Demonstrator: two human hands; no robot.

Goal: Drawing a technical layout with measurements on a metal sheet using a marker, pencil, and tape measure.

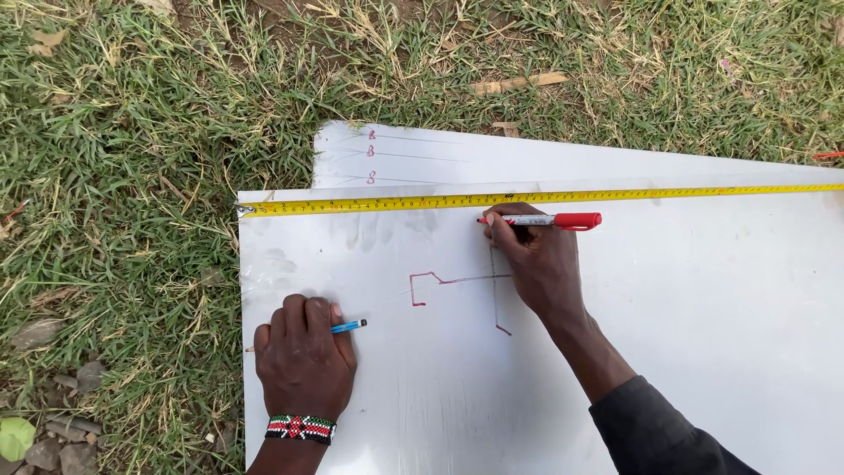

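Right hand (536,259) gripped red marker (549,220), tip just below yellow tape (527,199) at far edge of white sheet (721,334). Left hand (303,356) fisted around blue pencil (349,326), pressed on sheet's near-left part.

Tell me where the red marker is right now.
In the head view, the red marker lies level in the right hand, just below the yellow tape measure, over the white sheet, right of centre.
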